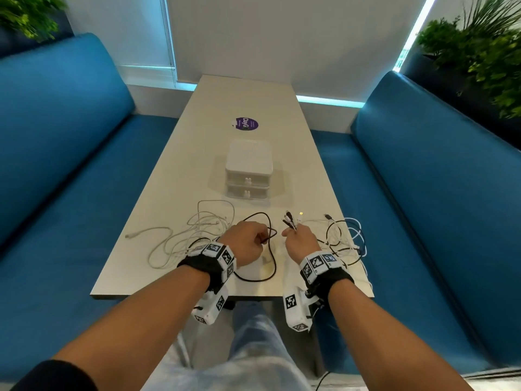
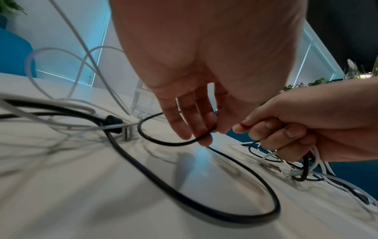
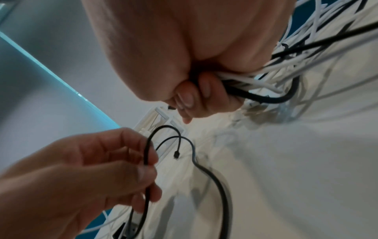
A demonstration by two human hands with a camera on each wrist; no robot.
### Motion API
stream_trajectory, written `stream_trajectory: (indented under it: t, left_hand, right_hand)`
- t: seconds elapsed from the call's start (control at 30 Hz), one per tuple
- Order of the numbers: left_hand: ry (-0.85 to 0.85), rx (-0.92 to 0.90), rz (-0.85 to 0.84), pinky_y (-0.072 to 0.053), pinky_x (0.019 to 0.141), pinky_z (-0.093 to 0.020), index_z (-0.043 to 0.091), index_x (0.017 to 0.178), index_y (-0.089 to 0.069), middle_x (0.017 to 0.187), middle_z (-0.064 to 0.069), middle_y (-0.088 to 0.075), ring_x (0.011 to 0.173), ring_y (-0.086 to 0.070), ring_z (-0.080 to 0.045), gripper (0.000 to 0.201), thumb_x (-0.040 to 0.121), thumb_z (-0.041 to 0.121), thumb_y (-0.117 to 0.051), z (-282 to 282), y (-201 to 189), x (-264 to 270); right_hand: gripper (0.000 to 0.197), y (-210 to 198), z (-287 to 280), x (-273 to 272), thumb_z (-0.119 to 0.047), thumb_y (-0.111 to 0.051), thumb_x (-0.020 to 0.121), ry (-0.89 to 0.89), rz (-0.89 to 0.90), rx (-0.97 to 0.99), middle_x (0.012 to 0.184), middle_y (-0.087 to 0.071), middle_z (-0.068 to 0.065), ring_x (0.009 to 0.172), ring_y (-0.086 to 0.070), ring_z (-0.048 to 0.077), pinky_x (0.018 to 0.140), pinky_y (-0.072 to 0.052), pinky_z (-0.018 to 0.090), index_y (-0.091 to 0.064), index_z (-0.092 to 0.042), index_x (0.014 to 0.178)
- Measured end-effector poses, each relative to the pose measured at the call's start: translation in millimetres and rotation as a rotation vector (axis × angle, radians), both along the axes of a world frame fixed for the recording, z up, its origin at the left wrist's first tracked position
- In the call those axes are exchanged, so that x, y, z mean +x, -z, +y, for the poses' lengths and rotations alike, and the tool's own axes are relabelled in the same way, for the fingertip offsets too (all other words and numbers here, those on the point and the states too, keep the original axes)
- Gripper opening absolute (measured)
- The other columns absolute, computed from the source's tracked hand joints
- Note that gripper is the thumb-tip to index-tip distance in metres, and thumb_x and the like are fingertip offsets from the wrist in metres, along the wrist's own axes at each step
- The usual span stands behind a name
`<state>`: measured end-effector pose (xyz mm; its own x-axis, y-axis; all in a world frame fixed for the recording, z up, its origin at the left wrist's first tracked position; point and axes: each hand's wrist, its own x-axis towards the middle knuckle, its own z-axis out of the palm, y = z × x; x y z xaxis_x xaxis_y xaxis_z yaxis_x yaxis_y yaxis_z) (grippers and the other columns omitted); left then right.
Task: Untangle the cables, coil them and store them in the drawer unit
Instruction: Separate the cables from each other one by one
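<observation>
My left hand (image 1: 248, 239) pinches a black cable (image 1: 272, 266) that loops over the near table; the pinch shows in the left wrist view (image 2: 201, 131) and the right wrist view (image 3: 146, 163). My right hand (image 1: 300, 239) grips a bundle of black and white cables (image 1: 291, 220) with their plugs sticking up, and the fist is closed on the bundle (image 3: 235, 84). More of that tangle (image 1: 346, 238) trails right. Loose white cables (image 1: 197, 230) lie at the left. The white drawer unit (image 1: 249, 170) stands behind, both drawers closed.
A purple round sticker (image 1: 247, 124) lies farther back on the long white table (image 1: 253, 103). Blue benches (image 1: 70, 165) flank both sides. The table's near edge (image 1: 169, 296) runs just below my wrists. Plants stand in the far corners.
</observation>
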<state>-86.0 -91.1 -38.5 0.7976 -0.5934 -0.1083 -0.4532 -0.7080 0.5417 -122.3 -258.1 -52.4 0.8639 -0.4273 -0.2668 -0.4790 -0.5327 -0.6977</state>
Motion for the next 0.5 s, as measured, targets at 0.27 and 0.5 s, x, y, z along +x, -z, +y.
stream_trajectory:
  t: [0.27,0.5]
  left_hand:
    - [0.191,0.085,-0.056,-0.051,0.077,-0.032,0.022,0.09,-0.067,0.09,0.009,-0.061,0.086,-0.058,-0.014,0.016,0.085,0.011,-0.058,14.5,-4.1,-11.1]
    - [0.231,0.166,-0.16,-0.037,0.067,-0.028,0.02,0.085,-0.064,0.091,0.003,-0.06,0.084,-0.057,-0.02,0.011,0.086,0.011,-0.057,9.8,0.7,-18.1]
  right_hand:
    - [0.05,4.5,1.8,5.1,-0.046,-0.051,0.086,0.057,0.104,0.165,0.082,-0.058,0.006,0.075,-0.054,0.027,0.069,-0.043,0.034,-0.067,-0.006,0.112]
    - [0.048,-2.1,3.4,-0.5,-0.04,-0.058,0.093,0.046,0.091,-0.072,0.12,-0.064,0.018,0.112,-0.059,0.035,0.086,-0.046,0.032,-0.06,-0.002,0.122]
